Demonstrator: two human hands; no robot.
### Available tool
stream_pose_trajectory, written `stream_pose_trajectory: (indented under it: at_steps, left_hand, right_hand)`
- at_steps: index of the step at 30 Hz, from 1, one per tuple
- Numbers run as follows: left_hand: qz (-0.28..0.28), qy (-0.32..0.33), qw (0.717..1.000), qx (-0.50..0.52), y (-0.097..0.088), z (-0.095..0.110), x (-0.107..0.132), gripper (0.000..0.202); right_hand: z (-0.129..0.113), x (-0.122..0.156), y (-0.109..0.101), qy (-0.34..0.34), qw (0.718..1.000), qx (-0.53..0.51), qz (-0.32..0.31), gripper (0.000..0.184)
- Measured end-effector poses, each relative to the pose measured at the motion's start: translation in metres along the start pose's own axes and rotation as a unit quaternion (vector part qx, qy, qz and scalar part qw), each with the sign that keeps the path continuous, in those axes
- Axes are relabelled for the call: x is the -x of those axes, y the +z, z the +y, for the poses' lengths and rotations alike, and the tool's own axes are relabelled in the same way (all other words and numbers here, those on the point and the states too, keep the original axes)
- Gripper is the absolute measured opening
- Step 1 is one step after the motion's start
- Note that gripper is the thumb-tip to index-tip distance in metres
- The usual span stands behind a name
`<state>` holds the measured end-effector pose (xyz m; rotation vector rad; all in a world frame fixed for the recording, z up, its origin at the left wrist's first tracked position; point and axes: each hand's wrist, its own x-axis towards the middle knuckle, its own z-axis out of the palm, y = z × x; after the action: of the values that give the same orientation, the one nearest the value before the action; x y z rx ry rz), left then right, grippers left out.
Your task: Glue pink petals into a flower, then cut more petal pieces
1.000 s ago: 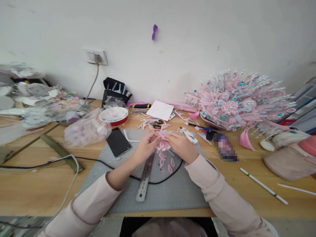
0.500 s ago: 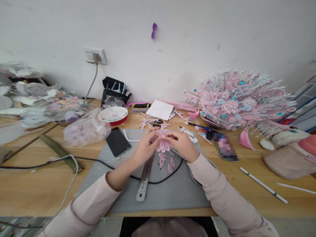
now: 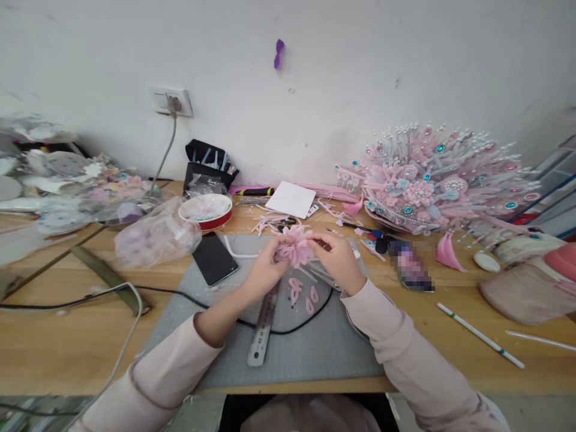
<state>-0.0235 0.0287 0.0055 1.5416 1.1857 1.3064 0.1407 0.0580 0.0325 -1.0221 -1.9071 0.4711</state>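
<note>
Between my hands, above the grey cutting mat (image 3: 315, 357), is a pink flower (image 3: 297, 246) with many looped, fuzzy petals. My left hand (image 3: 269, 264) pinches its left side between thumb and fingers. At the flower's right edge, my right hand (image 3: 333, 257) has thumb and fingertips closed on a petal. Several loose pink petal loops (image 3: 294, 289) lie on the mat just below. A steel ruler (image 3: 263, 333) rests on the mat to their left, and a black cable (image 3: 292, 331) curves around them.
A black phone (image 3: 215, 259) and a red-rimmed white bowl (image 3: 206, 211) stand left of my hands. Behind lie a white card (image 3: 291, 199) and pink scraps. A large pink jewelled headdress (image 3: 427, 186) fills the back right. A green-banded white stick (image 3: 480, 336) lies at the right.
The flower has turned in my fingers, so its spread petals now face up and toward me. My right hand has shifted slightly right along its edge.
</note>
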Motion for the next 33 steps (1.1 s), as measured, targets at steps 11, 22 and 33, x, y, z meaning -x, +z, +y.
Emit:
stream_pose_trajectory:
  at_steps: [11,22,33]
  left_hand:
    - [0.058,0.059,0.996,-0.039,-0.004,-0.008,-0.003,0.027]
    - [0.105,-0.010,0.990,0.095,-0.003,-0.011,-0.005,0.023]
    - [0.080,-0.023,0.985,0.148,-0.004,-0.016,-0.005,0.029]
  right_hand:
    - [-0.002,0.005,0.008,-0.124,0.990,0.069,-0.005,0.016]
    - [-0.001,0.008,0.015,-0.099,0.991,0.083,-0.020,0.016]
    - [0.002,0.011,0.018,-0.118,0.987,0.099,-0.035,0.019]
